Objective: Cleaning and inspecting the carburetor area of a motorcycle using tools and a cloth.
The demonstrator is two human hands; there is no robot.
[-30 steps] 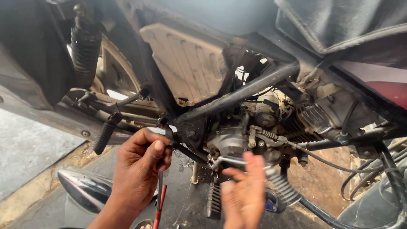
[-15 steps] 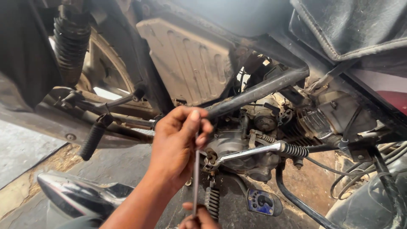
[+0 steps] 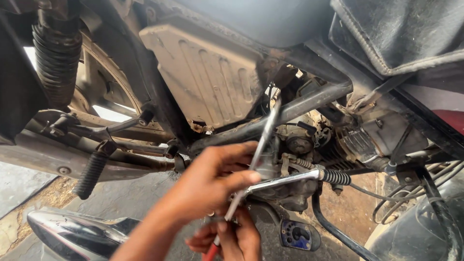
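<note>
A long screwdriver (image 3: 261, 145) with a red handle and a thin metal shaft slants up from the bottom centre. Its tip reaches in behind the dark frame tube (image 3: 309, 104), near the dusty engine parts (image 3: 299, 142) of a motorcycle. My left hand (image 3: 212, 181) comes in from the lower left and pinches the shaft about halfway up. My right hand (image 3: 237, 239) is low in the frame, closed around the red handle end. The tip itself is hidden among the parts.
A chrome kick lever (image 3: 285, 180) with a ribbed rubber end (image 3: 336, 176) crosses just right of my hands. A dusty side cover (image 3: 208, 72) hangs above. A rubber foot peg (image 3: 91, 175), a rear shock (image 3: 55, 58) and a chrome exhaust (image 3: 72, 232) lie left. Cables (image 3: 401, 203) hang right.
My left hand moved right from the foot-peg area to the engine. The screwdriver went from hanging low to upright, and now slants up with its tip behind the frame tube, both hands on it.
</note>
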